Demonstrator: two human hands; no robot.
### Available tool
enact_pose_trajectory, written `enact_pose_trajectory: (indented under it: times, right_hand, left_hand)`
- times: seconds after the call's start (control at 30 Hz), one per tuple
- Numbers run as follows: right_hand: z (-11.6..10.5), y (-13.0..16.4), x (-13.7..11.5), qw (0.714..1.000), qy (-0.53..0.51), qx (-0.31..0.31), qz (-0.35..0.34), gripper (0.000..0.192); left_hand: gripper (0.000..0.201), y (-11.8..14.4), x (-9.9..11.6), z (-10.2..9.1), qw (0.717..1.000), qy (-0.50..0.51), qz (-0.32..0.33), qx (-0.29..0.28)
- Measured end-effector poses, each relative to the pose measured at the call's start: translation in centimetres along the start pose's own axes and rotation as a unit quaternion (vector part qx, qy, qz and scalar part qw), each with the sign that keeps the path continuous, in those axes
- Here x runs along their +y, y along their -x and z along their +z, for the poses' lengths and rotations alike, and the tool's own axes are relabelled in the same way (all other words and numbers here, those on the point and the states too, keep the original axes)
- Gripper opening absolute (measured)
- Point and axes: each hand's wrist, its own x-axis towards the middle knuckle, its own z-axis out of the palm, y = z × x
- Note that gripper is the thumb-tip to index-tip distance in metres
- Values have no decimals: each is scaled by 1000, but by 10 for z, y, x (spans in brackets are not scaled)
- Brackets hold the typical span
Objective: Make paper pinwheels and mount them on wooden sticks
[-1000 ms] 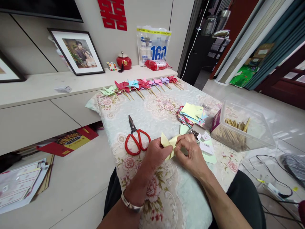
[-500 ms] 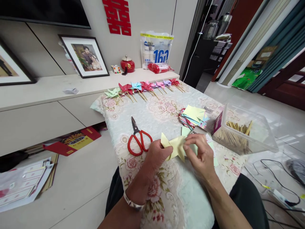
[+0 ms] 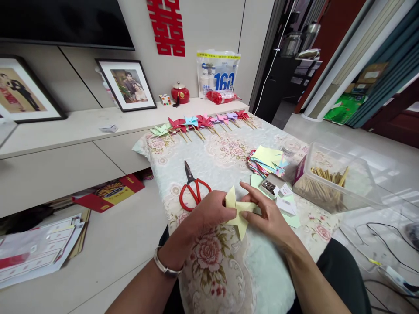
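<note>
A pale yellow paper pinwheel (image 3: 241, 224) with pointed blades is held above the floral tablecloth, between both hands. My left hand (image 3: 214, 208) pinches its left side with the thumb on top. From the right, my right hand (image 3: 264, 213) presses its thumb near the pinwheel's middle, with fingers behind the paper and the index finger raised. Red-handled scissors (image 3: 198, 188) lie to the left of my left hand. Just beyond my right hand sits a small open box of dark metal pins (image 3: 269, 187), on light green paper sheets (image 3: 294, 220).
Finished pinwheels on sticks (image 3: 190, 124) line the table's far edge. A stack of coloured paper (image 3: 268, 157) lies right of centre. Beside it stands a clear plastic bin (image 3: 360, 192) of wooden sticks (image 3: 330, 176). Behind is a white cabinet (image 3: 78, 135) with framed photos (image 3: 127, 85).
The pinwheel has turned in my hands, and a blade now points down toward me. My right thumb has moved in to its middle. The pin box shows more. The view has shifted slightly.
</note>
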Motion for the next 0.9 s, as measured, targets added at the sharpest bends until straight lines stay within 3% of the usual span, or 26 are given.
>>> enact_pose_trajectory:
  times: [0.17,0.3,0.6,0.77,0.9]
  right_hand:
    - [8,-1,-5,1000,5,2,16,68]
    - [10,-1,-4,999,19,3,31,71]
    - [14,-2,0,998,59,10,34,78]
    - [15,-1,4,998,12,25,48,79]
    - [11,-1,3,988,-118,53,82,78]
  left_hand:
    - [2,1,9,0,999,-45,11,14]
    - [5,0,12,1,997,-70,6,-18]
    - [10,-6,20,3,987,-154,-24,-29]
    - [7,-6,15,4,995,-95,1,-35]
    - [12,-5,6,-5,999,22,-18,-43]
